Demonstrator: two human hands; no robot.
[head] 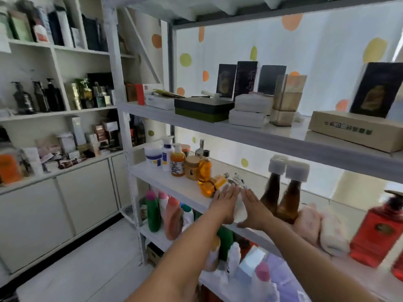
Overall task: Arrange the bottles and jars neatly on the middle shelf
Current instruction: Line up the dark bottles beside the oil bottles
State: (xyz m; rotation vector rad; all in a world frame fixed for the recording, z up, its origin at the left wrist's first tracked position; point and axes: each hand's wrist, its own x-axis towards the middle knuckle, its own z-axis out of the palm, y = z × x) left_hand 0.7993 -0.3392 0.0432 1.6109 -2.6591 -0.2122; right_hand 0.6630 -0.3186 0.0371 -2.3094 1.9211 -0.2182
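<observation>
On the middle shelf (174,188) a clear bottle (238,184) lies on its side between my two hands. My left hand (224,203) and my right hand (254,211) lie flat with straight fingers on either side of it, near the shelf's front edge. An orange bottle (212,185) lies on its side just left of my left hand. Behind it stand an amber bottle (205,166), a tan jar (192,167), an orange pump bottle (177,163), a white pump bottle (167,153) and a white tub (153,156). Two brown bottles with white caps (285,199) stand at the right.
Pink and white cloths (320,225) and a red bottle (379,232) sit further right on the same shelf. The upper shelf holds boxes (204,109). The lower shelf carries tall green and pink bottles (163,212). White cupboards (65,192) stand at the left.
</observation>
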